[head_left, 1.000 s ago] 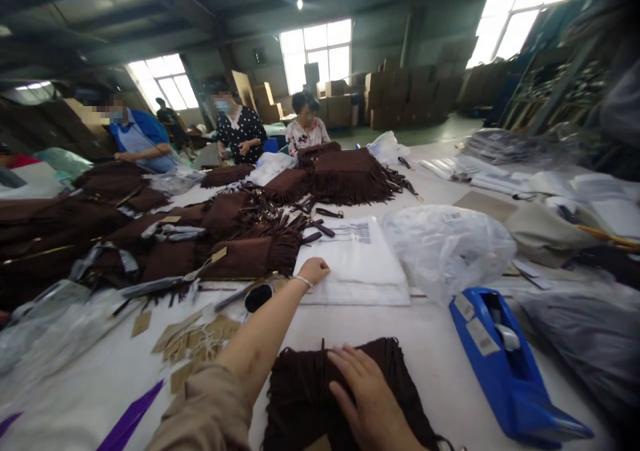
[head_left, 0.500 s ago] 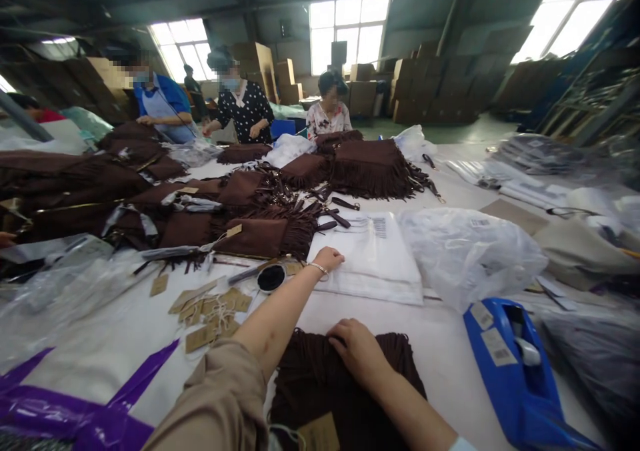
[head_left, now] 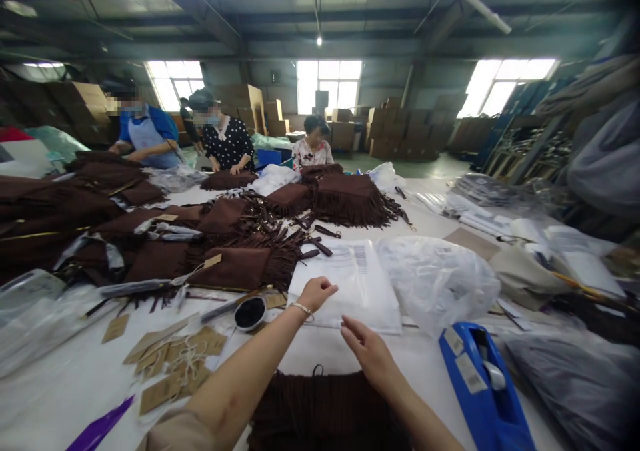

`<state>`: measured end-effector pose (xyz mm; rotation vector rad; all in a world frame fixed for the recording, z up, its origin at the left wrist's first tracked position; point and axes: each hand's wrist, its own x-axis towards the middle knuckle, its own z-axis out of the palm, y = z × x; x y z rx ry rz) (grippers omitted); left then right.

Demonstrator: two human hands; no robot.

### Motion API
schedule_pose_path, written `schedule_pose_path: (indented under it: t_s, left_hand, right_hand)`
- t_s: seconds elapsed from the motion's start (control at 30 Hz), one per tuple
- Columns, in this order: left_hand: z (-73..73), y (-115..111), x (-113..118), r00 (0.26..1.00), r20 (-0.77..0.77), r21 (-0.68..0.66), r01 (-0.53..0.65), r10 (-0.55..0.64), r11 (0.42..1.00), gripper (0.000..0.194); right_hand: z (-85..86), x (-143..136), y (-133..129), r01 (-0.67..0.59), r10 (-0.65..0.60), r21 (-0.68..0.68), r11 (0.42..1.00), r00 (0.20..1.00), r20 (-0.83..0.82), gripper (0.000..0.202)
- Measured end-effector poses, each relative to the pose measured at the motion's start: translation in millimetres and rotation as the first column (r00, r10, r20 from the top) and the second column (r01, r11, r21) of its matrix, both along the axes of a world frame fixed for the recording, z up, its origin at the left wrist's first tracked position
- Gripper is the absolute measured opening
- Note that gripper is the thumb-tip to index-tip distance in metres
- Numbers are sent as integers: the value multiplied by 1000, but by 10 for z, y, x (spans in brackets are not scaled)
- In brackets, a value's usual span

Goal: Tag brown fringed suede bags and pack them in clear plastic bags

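My left hand is over a stack of clear plastic bags with printed labels. Its fingers are curled together, and whether they pinch a bag is hidden. Fingers stretched, my right hand is open and holds nothing, near the front edge of that stack. Below both hands lies a dark brown fringed bag, with a small loop at its upper edge. Paper hang tags with white strings are heaped left of my left forearm, beside a small round tub of something black.
Brown fringed handbags are piled across the table's left and middle. A blue tape dispenser stands at right, near a crumpled plastic bag and dark plastic-wrapped items. Several people work across the table; cartons are stacked behind.
My right hand has lifted off the brown fringed bag and moved toward the plastic bags. My left hand stays over the stack. The view has tilted up and turned slightly right.
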<state>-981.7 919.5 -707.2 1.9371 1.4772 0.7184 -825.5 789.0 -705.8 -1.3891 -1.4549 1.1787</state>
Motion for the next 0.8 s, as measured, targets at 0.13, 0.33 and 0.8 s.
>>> schedule_pose_path:
  t_s: [0.13, 0.33, 0.8]
  left_hand:
    - [77, -128, 81, 999, 5, 59, 39, -39, 997, 15]
    - [96, -74, 101, 987, -61, 133, -142, 151, 981, 21]
    - [428, -448, 92, 731, -665, 217, 383, -151, 898, 24]
  right_hand:
    - [-107, -6, 578, 144, -225, -278, 950, 933, -283, 69]
    - [-8, -75, 540, 92, -189, -291, 952, 925, -329, 50]
    - [-203, 893, 1265, -319, -219, 457, 830, 568, 793, 51]
